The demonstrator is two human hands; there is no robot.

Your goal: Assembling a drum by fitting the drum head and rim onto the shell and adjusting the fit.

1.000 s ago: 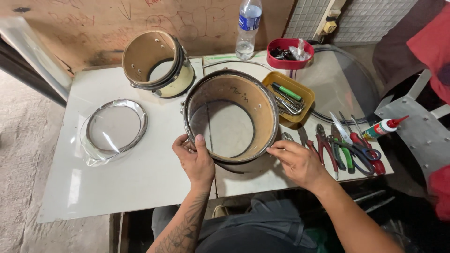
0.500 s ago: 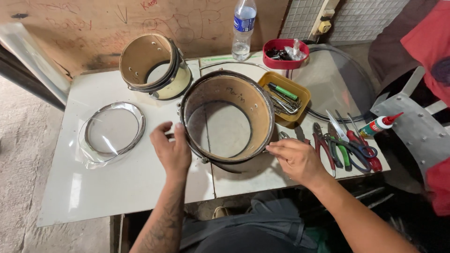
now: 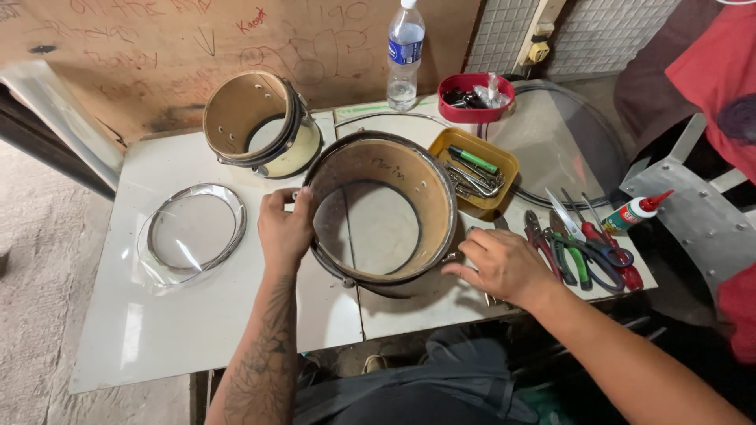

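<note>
Head view: I see a large open drum shell (image 3: 383,212) at the centre of the frame, standing on a white tabletop (image 3: 157,330) with its open end up and a metal hoop around the rim. My left hand (image 3: 285,228) is clasped over the shell's left rim, fingers curled onto the edge. My right hand (image 3: 504,264) rests at the lower right of the shell, fingers bent against the hoop; I cannot tell whether it is gripping a fitting there. I judge the shell rigid, hollow and fairly light for its bulk, with a smooth inner wall that may slip; the hoop and rim edge offer the firmest hold, taken at opposite sides. A smaller shell (image 3: 260,126) lies tilted at upper left, a loose hoop (image 3: 193,228) at left, a yellow tray (image 3: 476,169) and pliers (image 3: 583,256) at right.
</note>
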